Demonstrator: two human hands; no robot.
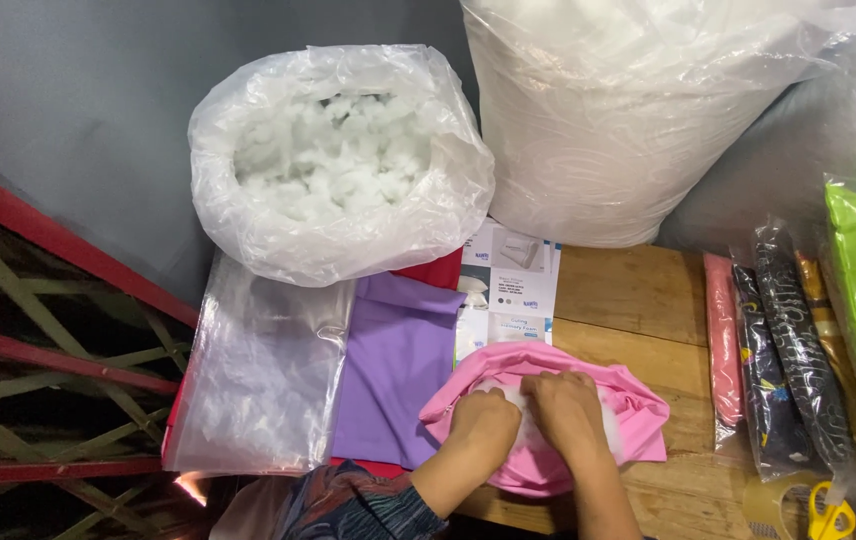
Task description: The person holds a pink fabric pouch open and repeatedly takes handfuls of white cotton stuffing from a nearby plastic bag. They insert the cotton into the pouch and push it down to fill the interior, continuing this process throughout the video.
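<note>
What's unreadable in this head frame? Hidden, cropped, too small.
- Head view: fingertips of the left hand and right hand are buried in the pink fabric cover, so each grip is hidden.
- White stuffing inside the cover: amount hidden by both hands.
- Yellow-handled scissors: blades cut off by the bottom edge.
- Large clear sack: top cropped by the upper edge.

1 head view, looking steeply down, close over the wooden table.

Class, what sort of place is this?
Probably a small cushion-making workshop: open bags of white stuffing, flat fabric covers on a wooden bench, and packed covers at the side.
</note>
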